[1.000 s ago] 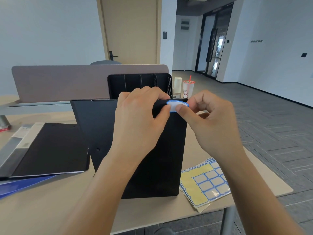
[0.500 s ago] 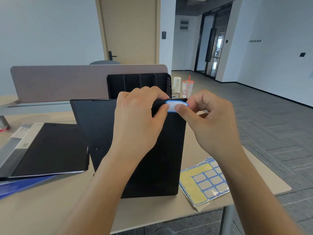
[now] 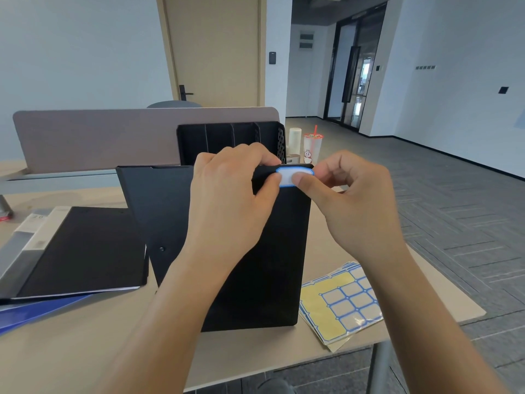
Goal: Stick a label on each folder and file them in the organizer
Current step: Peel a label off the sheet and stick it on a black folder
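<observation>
Label, white with a blue border, sits at the top right corner of the upright black folder; left hand grips that top edge, thumb on the label, while right hand presses it with the thumb, fingers curled behind. Organizer just behind the folder looks unfilled. Other folders left of it show no labels, so judged early.

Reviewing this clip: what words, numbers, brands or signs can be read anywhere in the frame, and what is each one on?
"2 0": faint digits on the grey folder spine at the far left; a guess at best.
Label being pressed onto the black folder: blank, no writing.
Sticker sheets: blank blue-bordered labels only.
Drink cup: a cartoon figure, its print too small to read.
Small patch on the grey folder: too blurred to read.
</observation>
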